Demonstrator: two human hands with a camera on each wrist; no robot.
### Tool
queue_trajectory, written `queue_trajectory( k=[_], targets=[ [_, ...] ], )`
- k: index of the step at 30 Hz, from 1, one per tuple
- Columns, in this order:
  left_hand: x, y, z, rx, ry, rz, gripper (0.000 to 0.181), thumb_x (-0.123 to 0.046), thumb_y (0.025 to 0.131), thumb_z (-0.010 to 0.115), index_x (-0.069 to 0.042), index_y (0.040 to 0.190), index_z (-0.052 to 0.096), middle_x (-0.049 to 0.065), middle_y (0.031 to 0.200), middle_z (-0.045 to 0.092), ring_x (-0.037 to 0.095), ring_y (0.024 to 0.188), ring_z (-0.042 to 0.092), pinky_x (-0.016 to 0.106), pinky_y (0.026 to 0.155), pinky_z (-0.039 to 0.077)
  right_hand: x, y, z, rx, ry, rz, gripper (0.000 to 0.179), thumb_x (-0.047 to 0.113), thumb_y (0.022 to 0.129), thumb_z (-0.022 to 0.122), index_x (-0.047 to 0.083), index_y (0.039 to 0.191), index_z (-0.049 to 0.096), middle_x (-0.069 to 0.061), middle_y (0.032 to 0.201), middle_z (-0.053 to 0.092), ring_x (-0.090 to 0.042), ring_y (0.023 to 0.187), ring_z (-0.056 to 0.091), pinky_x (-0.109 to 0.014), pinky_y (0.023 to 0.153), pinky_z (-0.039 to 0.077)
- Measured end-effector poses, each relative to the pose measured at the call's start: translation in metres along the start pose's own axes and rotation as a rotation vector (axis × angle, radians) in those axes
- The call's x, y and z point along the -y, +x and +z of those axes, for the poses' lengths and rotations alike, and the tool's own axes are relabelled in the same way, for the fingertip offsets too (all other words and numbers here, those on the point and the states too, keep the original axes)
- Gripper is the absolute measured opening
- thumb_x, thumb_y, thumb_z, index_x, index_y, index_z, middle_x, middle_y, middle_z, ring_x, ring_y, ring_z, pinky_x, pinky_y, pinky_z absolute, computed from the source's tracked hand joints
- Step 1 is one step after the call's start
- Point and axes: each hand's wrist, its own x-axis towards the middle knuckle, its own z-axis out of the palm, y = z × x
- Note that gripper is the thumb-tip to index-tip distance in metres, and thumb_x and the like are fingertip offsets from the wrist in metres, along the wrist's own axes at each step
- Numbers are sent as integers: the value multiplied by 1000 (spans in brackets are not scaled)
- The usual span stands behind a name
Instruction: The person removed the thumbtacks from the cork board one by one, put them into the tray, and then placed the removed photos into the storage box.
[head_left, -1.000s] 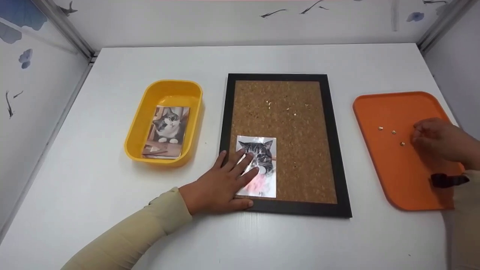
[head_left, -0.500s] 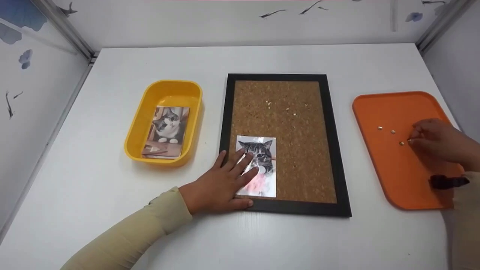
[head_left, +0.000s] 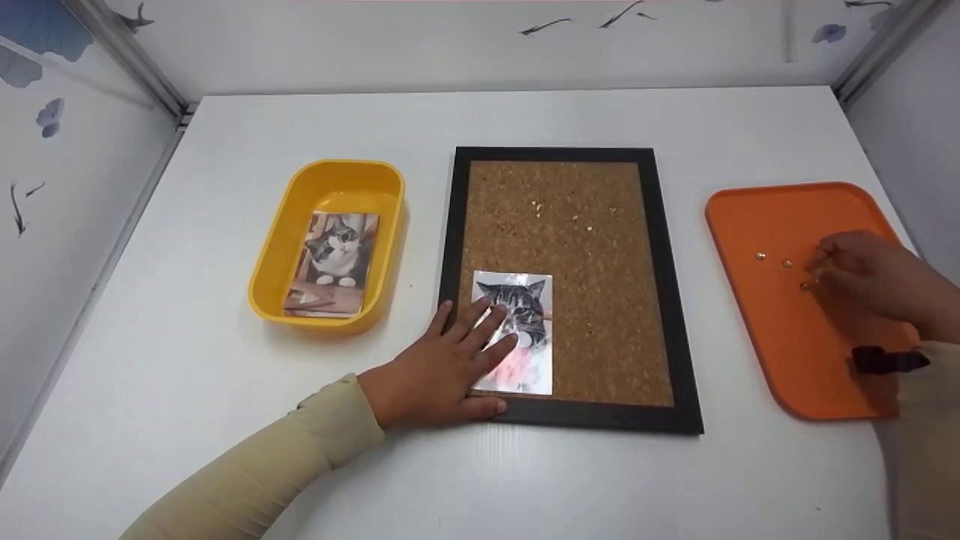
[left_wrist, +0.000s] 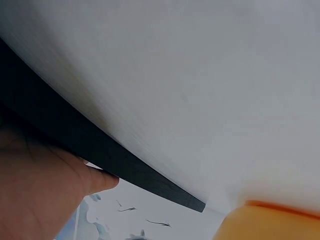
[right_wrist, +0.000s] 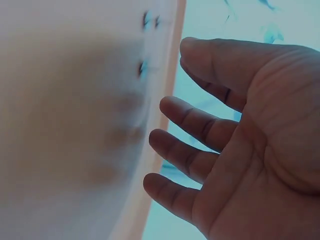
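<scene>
My left hand (head_left: pixel 442 367) lies with spread fingers over the lower left of a framed cork board (head_left: pixel 607 315), pressing on a cat photo (head_left: pixel 536 367) that covers part of the cork. In the left wrist view, that hand (left_wrist: pixel 35 190) shows beside the dark frame (left_wrist: pixel 115 157). On the right, my other hand (head_left: pixel 870 274) is over an orange tray (head_left: pixel 795 375); its thumb and index finger pinch a small shiny thumbtack (head_left: pixel 817 275). Several more tacks rest on the tray, one close by the fingertips. In the right wrist view, the thumb (right_wrist: pixel 215 55) overlaps the index finger.
Left of the board stands a yellow tub (head_left: pixel 394 255) holding a cat picture (head_left: pixel 337 259). Small pale flecks (head_left: pixel 537 208) show on the upper cork. White walls rise behind and beside the white table (head_left: pixel 600 487).
My right hand has shifted slightly left over the tray, and a shiny tack has come into sight at its fingertips. The left hand, photo and board have stayed put.
</scene>
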Motion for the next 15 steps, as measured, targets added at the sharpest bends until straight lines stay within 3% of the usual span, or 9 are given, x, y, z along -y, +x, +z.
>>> queue_trajectory(
  k=[2, 4, 8, 15],
  targets=[
    [0, 0, 0, -12, 7, 4, 83, -73, 96, 22, -22, 161, 14, 9, 166, -5, 32, 150, -12, 63, 115, -1, 7, 1, 0, -10, -3, -28, 22, 9, 103, 51, -8, 116, 49, -34, 126, 46, -50, 116, 39, -55, 94, 43],
    [-1, 0, 0, -25, 17, 10, 83, -73, 96, 22, -21, 161, 15, 10, 166, -3, 33, 151, -11, 64, 115, 1, 16, 2, 1, -25, -10, -66, 19, 3, 101, 52, -9, 116, 49, -36, 133, 41, -53, 124, 33, -70, 95, 31],
    [-1, 0, 1, -41, 30, 18, 82, -72, 97, 22, -21, 161, 16, 11, 166, -1, 34, 151, -9, 64, 115, 2, 35, 4, 0, -49, -56, -120, 17, -1, 97, 57, -5, 114, 53, -34, 137, 40, -53, 127, 34, -69, 94, 33],
    [0, 0, 1, -29, 12, 12, 83, -73, 96, 22, -22, 161, 14, 9, 166, -4, 33, 151, -10, 63, 115, 0, 78, 7, 3, -21, -139, -197, 20, 4, 97, 62, 0, 116, 56, -24, 130, 49, -41, 114, 47, -57, 83, 45]
  ],
)
